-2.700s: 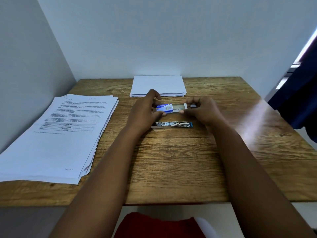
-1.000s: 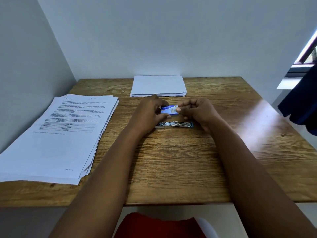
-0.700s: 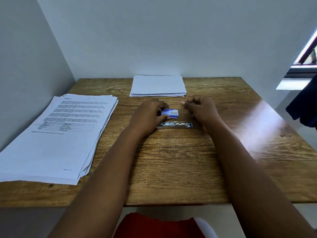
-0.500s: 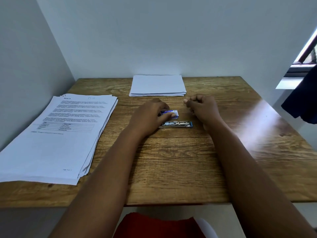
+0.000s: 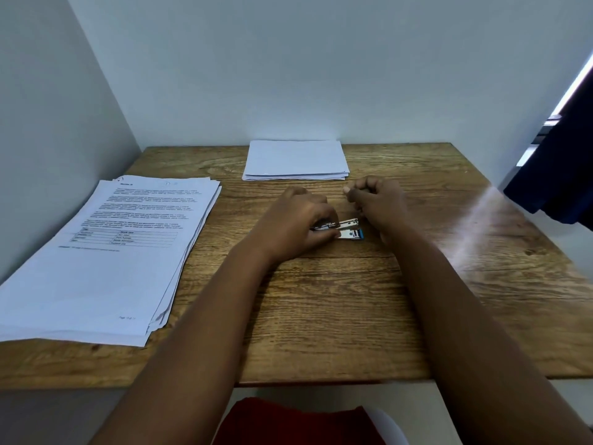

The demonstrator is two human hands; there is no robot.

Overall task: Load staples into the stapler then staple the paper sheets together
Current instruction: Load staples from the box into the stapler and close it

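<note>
A small metal stapler (image 5: 349, 229) with a blue tip lies mid-table, its upper arm raised slightly off the base so the two parts form a narrow V. My left hand (image 5: 298, 224) grips the stapler's left end with thumb and fingers. My right hand (image 5: 377, 202) hovers just behind and to the right of it. Its fingertips are pinched on something small and pale, seemingly a strip of staples. The blue-and-white staple box is out of sight. A printed paper stack (image 5: 122, 248) lies at the left.
A second stack of blank white sheets (image 5: 295, 160) rests at the table's far edge against the wall. The wooden table (image 5: 337, 316) sits in a corner with walls to the left and behind. Dark blue cloth (image 5: 564, 162) hangs at the right.
The staple box was pushed shut and set down, then went out of sight. My left hand moved onto the stapler and raised its upper arm. My right hand stayed pinched behind it.
</note>
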